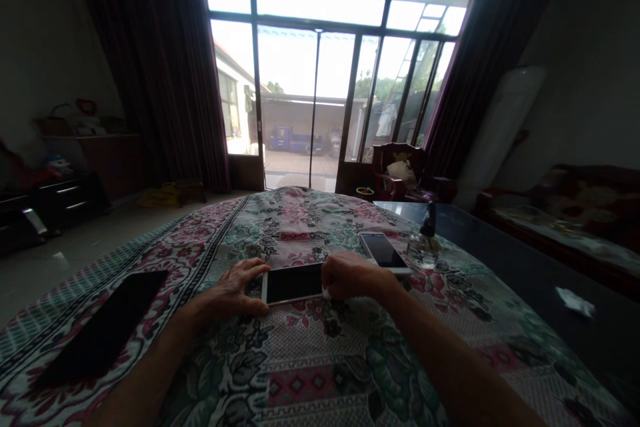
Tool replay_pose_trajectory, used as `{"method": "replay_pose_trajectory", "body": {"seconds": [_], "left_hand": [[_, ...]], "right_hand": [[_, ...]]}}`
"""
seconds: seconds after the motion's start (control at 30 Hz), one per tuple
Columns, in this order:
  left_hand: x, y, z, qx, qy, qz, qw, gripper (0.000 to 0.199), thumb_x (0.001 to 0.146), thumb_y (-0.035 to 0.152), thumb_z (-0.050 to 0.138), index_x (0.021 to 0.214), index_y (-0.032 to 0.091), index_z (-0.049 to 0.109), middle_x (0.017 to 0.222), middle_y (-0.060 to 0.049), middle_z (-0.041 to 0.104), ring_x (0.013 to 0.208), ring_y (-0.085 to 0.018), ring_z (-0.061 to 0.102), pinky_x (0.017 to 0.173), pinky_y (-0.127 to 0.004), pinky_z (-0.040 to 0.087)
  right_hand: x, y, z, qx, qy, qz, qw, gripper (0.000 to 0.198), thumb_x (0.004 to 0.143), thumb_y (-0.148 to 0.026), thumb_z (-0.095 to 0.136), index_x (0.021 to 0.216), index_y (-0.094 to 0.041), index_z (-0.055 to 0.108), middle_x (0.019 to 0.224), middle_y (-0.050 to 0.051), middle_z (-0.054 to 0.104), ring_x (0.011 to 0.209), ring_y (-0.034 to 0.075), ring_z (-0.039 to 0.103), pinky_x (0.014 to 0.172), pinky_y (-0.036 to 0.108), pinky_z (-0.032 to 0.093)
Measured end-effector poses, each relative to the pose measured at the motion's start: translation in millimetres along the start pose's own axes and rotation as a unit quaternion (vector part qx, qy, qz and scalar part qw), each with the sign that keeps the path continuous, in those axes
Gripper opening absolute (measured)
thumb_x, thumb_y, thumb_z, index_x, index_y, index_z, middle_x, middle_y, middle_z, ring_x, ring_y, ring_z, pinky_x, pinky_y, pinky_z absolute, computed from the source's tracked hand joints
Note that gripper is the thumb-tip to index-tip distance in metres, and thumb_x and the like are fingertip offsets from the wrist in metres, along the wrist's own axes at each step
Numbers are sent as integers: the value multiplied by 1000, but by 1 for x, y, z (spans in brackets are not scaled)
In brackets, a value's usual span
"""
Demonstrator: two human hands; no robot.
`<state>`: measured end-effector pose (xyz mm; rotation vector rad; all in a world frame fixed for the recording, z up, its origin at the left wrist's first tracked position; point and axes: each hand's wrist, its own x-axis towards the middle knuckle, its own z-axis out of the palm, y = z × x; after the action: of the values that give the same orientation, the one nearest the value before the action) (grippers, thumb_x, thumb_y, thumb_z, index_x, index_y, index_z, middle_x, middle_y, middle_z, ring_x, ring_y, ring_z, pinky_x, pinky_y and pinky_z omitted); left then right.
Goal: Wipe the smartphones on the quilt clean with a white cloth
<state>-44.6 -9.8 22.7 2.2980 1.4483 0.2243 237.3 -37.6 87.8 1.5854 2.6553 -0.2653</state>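
Patterned cloth point(305, 353) covers the table before you. Your left hand point(243, 288) has thumb and fingers parted, gripping the left end of a white-edged phone point(294, 283), which lies screen up directly ahead; its long axis runs left to right, the right end angled slightly away from you. Your right hand point(347, 277) is curled over that end, closed on a white scrap point(327, 294), mostly hidden. Just beyond lies a second phone point(385, 252), slanting away leftward, beside a clear bottle point(423, 255). Well left rests a black slab point(105, 327).
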Motion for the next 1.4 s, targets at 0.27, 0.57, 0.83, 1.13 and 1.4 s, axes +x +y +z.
{"method": "replay_pose_trajectory", "body": {"seconds": [0.27, 0.57, 0.83, 1.13, 1.4], "left_hand": [[3, -5, 3, 6, 7, 5, 1000, 87, 64, 59, 73, 141, 27, 46, 158, -7, 28, 146, -35, 15, 117, -46, 21], [4, -6, 4, 11, 4, 3, 1000, 89, 64, 59, 72, 142, 26, 44, 158, -8, 26, 147, -33, 15, 117, -45, 21], [1, -5, -2, -5, -20, 13, 1000, 87, 67, 54, 71, 144, 26, 41, 160, -7, 22, 147, -30, 12, 118, -43, 20], [0, -6, -3, -18, -16, 27, 999, 85, 67, 52, 70, 143, 26, 43, 159, -6, 25, 147, -32, 15, 118, -43, 22], [-1, -1, -5, -23, -19, 22, 999, 85, 65, 47, 72, 143, 24, 44, 158, -7, 27, 147, -30, 16, 118, -42, 21]], "right_hand": [[7, -22, 11, -14, 76, -29, 997, 16, 77, -17, 61, 85, -22, 74, 84, 4, 69, 73, 14, 55, 64, 26, 33], [26, -47, 40, -6, 169, -106, 980, 17, 90, -24, 53, 85, -19, 69, 92, 6, 62, 82, 16, 50, 83, 32, 35], [36, -58, 54, -3, 208, -155, 966, 14, 91, -26, 55, 87, -21, 68, 95, 4, 60, 88, 17, 47, 84, 32, 34], [24, -50, 34, -18, 125, -161, 979, 14, 83, -22, 58, 84, -25, 72, 91, 4, 64, 81, 17, 50, 80, 32, 34], [22, -48, 40, -1, 161, -139, 977, 14, 85, -22, 56, 83, -21, 69, 86, 3, 61, 82, 17, 50, 80, 30, 34]]}}
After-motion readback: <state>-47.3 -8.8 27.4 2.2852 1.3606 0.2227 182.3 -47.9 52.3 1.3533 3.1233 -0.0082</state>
